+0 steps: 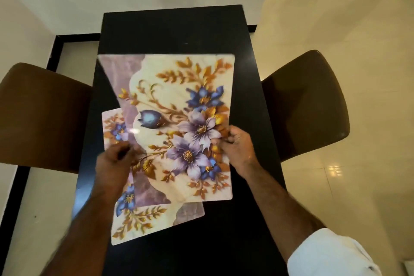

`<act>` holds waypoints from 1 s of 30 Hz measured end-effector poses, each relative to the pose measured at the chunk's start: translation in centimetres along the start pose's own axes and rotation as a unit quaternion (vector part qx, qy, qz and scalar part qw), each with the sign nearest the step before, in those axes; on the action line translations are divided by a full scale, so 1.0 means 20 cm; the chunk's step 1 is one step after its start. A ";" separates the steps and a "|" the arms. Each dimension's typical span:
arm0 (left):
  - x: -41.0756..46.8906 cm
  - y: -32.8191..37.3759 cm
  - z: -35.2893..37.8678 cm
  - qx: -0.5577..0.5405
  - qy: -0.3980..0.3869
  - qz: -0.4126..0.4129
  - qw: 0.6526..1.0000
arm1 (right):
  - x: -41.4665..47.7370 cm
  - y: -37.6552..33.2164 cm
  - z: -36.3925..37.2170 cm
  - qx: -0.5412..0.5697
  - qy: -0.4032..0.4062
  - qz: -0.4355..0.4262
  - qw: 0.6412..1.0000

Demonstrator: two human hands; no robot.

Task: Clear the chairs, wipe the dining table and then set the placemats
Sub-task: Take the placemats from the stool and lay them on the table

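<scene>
Glossy dark counter (253, 101); smooth, faintly shiny printed placemats (179, 96); matt brown upholstered chairs (44, 116); polished cream floor tiles (358, 186).

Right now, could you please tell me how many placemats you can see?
2. The top placemat is held by both hands over the table. The lower placemat lies beneath it, nearer the left hand. More could be hidden underneath.

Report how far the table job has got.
Done: both brown chairs look clear. The black dining table is bare; wiping can't be confirmed. In hand: left hand and right hand hold the top floral placemat. Left: placing it and the lower floral placemat.
</scene>
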State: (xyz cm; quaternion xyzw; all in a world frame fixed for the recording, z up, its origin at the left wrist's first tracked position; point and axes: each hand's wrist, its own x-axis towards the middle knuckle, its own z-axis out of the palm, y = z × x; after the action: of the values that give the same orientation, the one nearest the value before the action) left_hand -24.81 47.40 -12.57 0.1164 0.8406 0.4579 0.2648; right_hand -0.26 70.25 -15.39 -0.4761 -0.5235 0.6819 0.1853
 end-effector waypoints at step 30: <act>0.36 0.26 1.03 0.168 0.027 0.046 0.984 | 0.63 -0.10 -0.68 -0.394 0.235 0.016 0.888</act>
State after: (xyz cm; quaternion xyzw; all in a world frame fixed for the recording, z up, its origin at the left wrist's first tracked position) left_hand -19.74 68.09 -19.75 0.1856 0.9060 0.3252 0.1975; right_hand 4.71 87.85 -19.26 -0.6648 -0.6823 0.2906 0.0892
